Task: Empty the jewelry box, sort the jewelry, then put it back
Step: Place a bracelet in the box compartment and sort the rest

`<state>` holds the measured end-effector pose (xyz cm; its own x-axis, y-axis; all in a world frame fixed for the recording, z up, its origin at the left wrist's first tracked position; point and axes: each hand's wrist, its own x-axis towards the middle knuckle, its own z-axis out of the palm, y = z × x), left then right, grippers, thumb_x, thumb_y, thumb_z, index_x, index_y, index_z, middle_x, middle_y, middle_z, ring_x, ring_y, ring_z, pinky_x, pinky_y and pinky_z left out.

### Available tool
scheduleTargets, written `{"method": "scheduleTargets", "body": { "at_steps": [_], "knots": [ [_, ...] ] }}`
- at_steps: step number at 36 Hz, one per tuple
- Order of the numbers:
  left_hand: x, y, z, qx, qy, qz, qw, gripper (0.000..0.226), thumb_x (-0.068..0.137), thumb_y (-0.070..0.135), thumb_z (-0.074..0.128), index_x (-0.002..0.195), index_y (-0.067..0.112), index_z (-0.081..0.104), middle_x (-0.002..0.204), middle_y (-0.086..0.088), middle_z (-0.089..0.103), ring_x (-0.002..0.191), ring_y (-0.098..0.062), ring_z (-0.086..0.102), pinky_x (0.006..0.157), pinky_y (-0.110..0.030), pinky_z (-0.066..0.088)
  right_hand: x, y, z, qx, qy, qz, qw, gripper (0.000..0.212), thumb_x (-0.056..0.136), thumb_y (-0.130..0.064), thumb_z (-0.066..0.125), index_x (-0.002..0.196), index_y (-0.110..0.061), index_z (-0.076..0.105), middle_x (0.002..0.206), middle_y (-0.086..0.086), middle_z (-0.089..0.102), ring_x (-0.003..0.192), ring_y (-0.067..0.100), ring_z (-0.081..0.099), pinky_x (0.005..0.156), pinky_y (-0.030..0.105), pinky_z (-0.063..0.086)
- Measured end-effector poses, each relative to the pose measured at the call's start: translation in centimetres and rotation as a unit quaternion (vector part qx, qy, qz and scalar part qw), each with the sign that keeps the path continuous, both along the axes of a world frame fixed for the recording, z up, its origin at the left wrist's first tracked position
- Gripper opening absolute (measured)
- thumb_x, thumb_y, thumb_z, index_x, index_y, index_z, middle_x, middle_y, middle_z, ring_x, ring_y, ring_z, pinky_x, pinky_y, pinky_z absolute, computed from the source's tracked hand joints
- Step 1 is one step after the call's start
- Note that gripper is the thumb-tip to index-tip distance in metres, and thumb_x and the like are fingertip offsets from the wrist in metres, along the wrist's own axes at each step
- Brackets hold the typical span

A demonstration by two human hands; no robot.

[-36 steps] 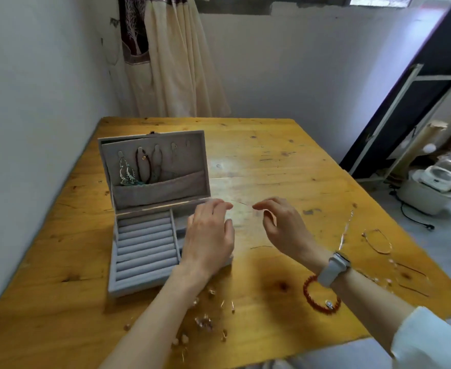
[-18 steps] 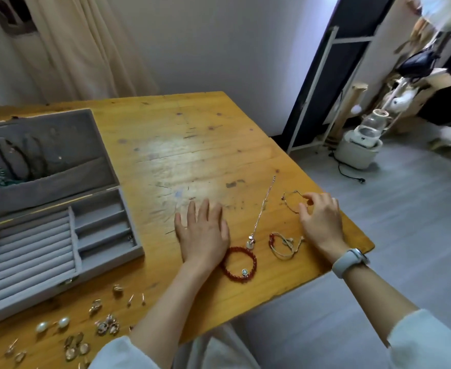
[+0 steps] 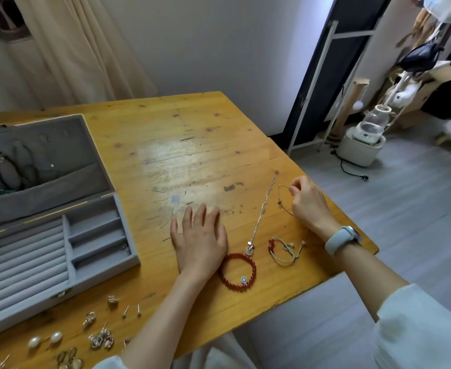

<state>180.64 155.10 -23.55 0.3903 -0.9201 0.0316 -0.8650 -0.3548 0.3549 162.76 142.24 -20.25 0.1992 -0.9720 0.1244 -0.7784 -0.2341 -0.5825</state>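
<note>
Wooden tabletop (image 3: pixel 192 145) carries the open grey jewelry box (image 3: pixel 53 235) at its left edge, tray slots emptied though necklaces hang in the lid. Left hand (image 3: pixel 200 241) rests flat, fingers straight. Right hand (image 3: pixel 308 203) pinches a thin gold chain (image 3: pixel 281 201) near the right edge. Earrings (image 3: pixel 96 334) cluster along the near edge; sorting looks underway, refilling remains.

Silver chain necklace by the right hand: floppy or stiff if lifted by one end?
Likely floppy: the silver chain necklace is thin and lies flat on the table. The pendant at its near end would probably swing. Probably light.
</note>
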Motion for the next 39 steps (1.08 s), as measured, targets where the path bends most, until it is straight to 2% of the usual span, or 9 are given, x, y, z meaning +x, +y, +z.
{"method": "scheduleTargets", "body": {
  "at_steps": [6,9,12,14,17,21,23,32,39],
  "knots": [
    [4.9,1.6,2.0,-0.052,0.051,0.043,0.996,0.043,0.094,0.040,0.037,0.138,0.035,0.036,0.151,0.011,0.025,0.142,-0.011,0.007,0.114,-0.039,-0.005,8.3,3.9,7.0,0.027,-0.136,0.202,0.970,0.015,0.092,-0.005,0.047,0.103,-0.008,0.058,0.090,-0.004,0.056,0.079,-0.001,0.052,0.067,0.005,0.042],
    [5.1,0.9,2.4,-0.094,0.221,0.064,0.969,0.037,0.095,0.030,0.044,0.132,0.029,0.045,0.138,0.012,0.044,0.137,-0.011,0.024,0.115,-0.037,0.001,9.1,5.2,8.7,0.112,-0.193,0.292,0.930,0.018,0.091,-0.002,0.049,0.101,-0.010,0.062,0.083,-0.003,0.060,0.068,-0.001,0.053,0.062,0.013,0.044],
    [5.7,0.9,4.3,-0.135,0.506,0.104,0.846,0.034,0.097,0.024,0.044,0.130,0.018,0.048,0.117,0.010,0.057,0.120,-0.012,0.047,0.104,-0.033,0.031,9.0,6.2,9.4,0.252,-0.344,0.345,0.836,0.018,0.085,0.002,0.052,0.097,-0.006,0.063,0.077,0.005,0.059,0.066,0.010,0.053,0.058,0.018,0.045],
    [6.4,1.1,5.6,-0.138,0.650,0.119,0.738,0.037,0.099,0.031,0.036,0.129,0.013,0.049,0.119,0.001,0.060,0.117,-0.018,0.051,0.100,-0.034,0.035,9.3,6.4,9.1,0.296,-0.392,0.344,0.800,0.018,0.083,0.003,0.052,0.096,-0.005,0.063,0.076,0.006,0.060,0.067,0.012,0.054,0.059,0.019,0.046],
    [6.5,2.0,7.1,-0.095,0.804,0.130,0.572,0.051,0.099,0.042,0.027,0.122,0.004,0.052,0.123,-0.015,0.058,0.114,-0.032,0.054,0.102,-0.049,0.037,9.7,6.4,8.0,0.274,-0.373,0.319,0.827,0.019,0.085,0.008,0.052,0.093,-0.004,0.064,0.077,0.008,0.061,0.067,0.011,0.056,0.060,0.019,0.048],
    [7.0,4.4,7.8,-0.020,0.846,0.101,0.523,0.056,0.097,0.045,0.031,0.118,-0.001,0.053,0.117,-0.023,0.061,0.105,-0.038,0.061,0.090,-0.048,0.048,10.9,6.8,6.7,0.205,-0.284,0.296,0.889,0.014,0.083,0.006,0.057,0.089,-0.004,0.065,0.074,0.006,0.062,0.064,0.011,0.056,0.061,0.021,0.048],
    [7.8,5.7,7.8,-0.025,0.828,0.115,0.548,0.045,0.096,0.037,0.042,0.114,-0.002,0.057,0.106,-0.020,0.067,0.096,-0.034,0.066,0.081,-0.042,0.054,11.8,7.2,5.8,0.186,-0.243,0.289,0.907,0.013,0.083,0.003,0.058,0.088,-0.006,0.066,0.072,0.003,0.062,0.062,0.011,0.056,0.061,0.022,0.048],
    [11.4,9.8,7.2,-0.158,0.530,0.158,0.818,0.011,0.090,0.007,0.056,0.098,0.012,0.062,0.086,-0.008,0.067,0.065,-0.009,0.066,0.063,-0.020,0.056,16.3,10.0,3.5,0.138,-0.172,0.312,0.924,0.016,0.085,-0.001,0.056,0.084,-0.015,0.064,0.074,-0.011,0.061,0.060,-0.007,0.052,0.058,0.009,0.041],
    [16.2,11.0,7.2,-0.226,0.230,0.162,0.933,0.006,0.087,0.017,0.061,0.086,0.023,0.060,0.079,0.006,0.064,0.074,-0.007,0.061,0.062,-0.018,0.049,21.6,11.3,2.7,0.006,-0.197,0.296,0.935,0.012,0.084,-0.002,0.058,0.084,-0.012,0.064,0.077,-0.005,0.062,0.070,0.003,0.054,0.064,0.008,0.041]
  ]
}}
